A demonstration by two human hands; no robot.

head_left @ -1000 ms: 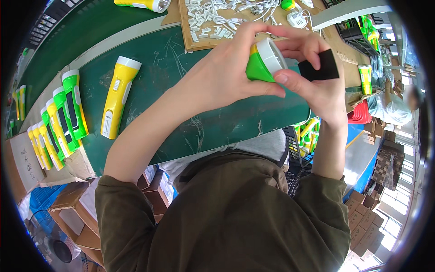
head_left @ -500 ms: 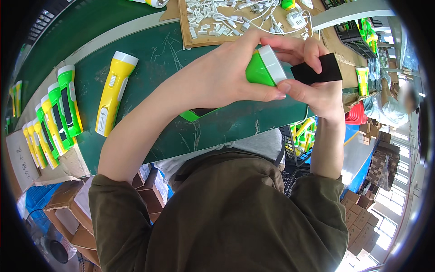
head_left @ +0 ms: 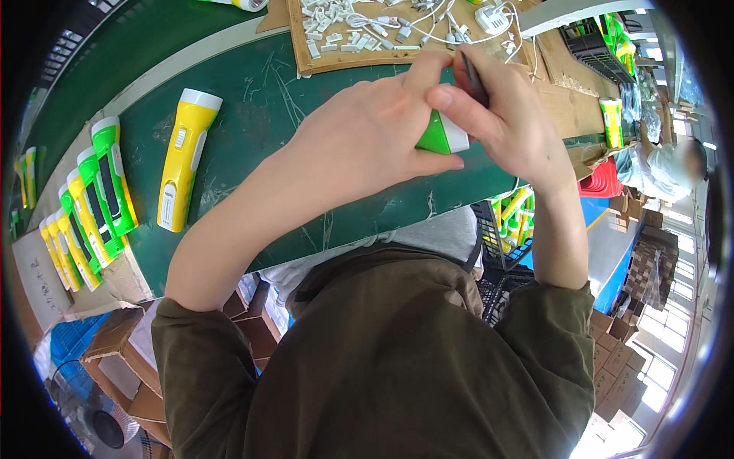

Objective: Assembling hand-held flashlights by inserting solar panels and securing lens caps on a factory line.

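My left hand (head_left: 375,126) is wrapped round a green flashlight (head_left: 434,138) with a white head; most of its body is hidden under the hand. Close against that head, my right hand (head_left: 512,115) grips a thin black piece (head_left: 472,79), seen nearly edge-on between thumb and fingers; whether it is cloth or foam I cannot tell. To the left, a yellow flashlight (head_left: 183,161) with a white head lies alone on the green tabletop (head_left: 252,99). Further left several green and yellow flashlights (head_left: 113,180) are set in a row.
Beyond my hands a wooden tray (head_left: 306,67) holds white cables and small connectors. Below the table's right edge, a black crate (head_left: 493,229) contains more flashlights. One flashlight (head_left: 611,122) stands at the right. Another person (head_left: 657,168) is at the far right; cardboard boxes (head_left: 122,359) sit lower left.
My right hand has turned and moved up and left over the flashlight's head. The black piece, broadside before, now shows edge-on. The flashlight's head is more covered, and the view has shifted slightly.
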